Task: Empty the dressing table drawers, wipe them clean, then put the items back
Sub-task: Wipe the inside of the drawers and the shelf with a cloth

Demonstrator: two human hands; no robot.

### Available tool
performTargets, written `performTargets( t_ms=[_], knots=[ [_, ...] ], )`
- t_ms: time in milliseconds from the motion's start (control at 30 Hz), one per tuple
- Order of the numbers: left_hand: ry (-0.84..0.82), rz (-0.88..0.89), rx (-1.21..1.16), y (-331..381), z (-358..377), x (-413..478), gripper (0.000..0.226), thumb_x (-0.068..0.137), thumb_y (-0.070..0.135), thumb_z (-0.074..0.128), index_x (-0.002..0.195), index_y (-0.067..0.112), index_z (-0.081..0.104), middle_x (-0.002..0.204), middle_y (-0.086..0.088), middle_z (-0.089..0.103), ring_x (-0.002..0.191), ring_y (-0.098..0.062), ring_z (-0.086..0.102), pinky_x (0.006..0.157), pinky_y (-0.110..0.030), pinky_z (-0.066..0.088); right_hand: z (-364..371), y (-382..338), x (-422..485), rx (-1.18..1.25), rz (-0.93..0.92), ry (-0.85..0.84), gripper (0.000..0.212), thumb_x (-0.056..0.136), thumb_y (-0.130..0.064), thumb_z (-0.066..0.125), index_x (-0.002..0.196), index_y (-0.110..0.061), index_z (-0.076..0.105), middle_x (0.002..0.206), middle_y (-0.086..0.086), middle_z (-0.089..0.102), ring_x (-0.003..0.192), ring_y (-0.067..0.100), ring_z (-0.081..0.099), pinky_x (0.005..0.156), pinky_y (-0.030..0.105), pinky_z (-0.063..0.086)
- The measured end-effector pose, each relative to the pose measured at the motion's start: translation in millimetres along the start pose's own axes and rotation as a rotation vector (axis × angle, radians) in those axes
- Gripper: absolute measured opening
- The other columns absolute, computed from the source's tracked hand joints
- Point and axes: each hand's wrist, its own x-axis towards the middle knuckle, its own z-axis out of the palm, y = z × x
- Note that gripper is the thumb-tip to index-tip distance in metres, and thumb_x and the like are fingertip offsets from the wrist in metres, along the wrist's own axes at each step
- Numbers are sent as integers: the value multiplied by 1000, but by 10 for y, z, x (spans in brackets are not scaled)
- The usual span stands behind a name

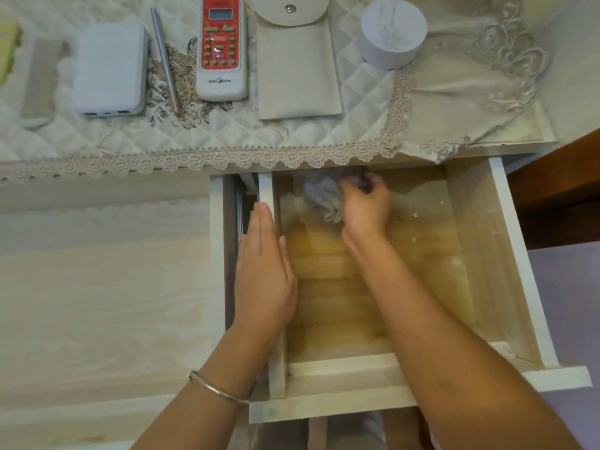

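wiping the far end of the open, bare drawer, the right hand is curled around a bunched grey cloth, while the left hand lies flat, fingers straight, on the drawer's left wall. a remote and a pouch lie on the tabletop beyond. white specks near the right wall could get missed, and a hard push might slide the drawer inward onto the bracing fingers.

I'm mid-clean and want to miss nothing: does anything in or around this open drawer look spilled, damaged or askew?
Small white specks, like dust, dot the drawer floor right of the right hand gripping the rag. The lace cover lies rumpled at its right corner. No damage shows.
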Motion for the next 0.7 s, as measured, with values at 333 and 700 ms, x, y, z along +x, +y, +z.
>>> performTargets(
  t_ms=[333, 700],
  knots=[
    [-13, -16, -14, 14, -2, 0, 51, 99, 22, 26, 146, 19, 4, 153, 9, 8, 131, 7, 0, 115, -24, 3, -335, -218, 477, 293, -16, 463, 20, 90, -2, 51, 80, -19, 46, 83, 4, 55, 69, 14, 53, 61, 22, 47],
    [21, 24, 119, 6, 3, 5, 52, 99, 21, 27, 145, 9, 8, 153, -6, 14, 139, -9, 9, 113, -25, 3, -590, -240, 41, -285, 4, -158, 18, 83, -7, 64, 98, -13, 57, 98, 9, 63, 89, 23, 63, 79, 33, 54]
  ],
)
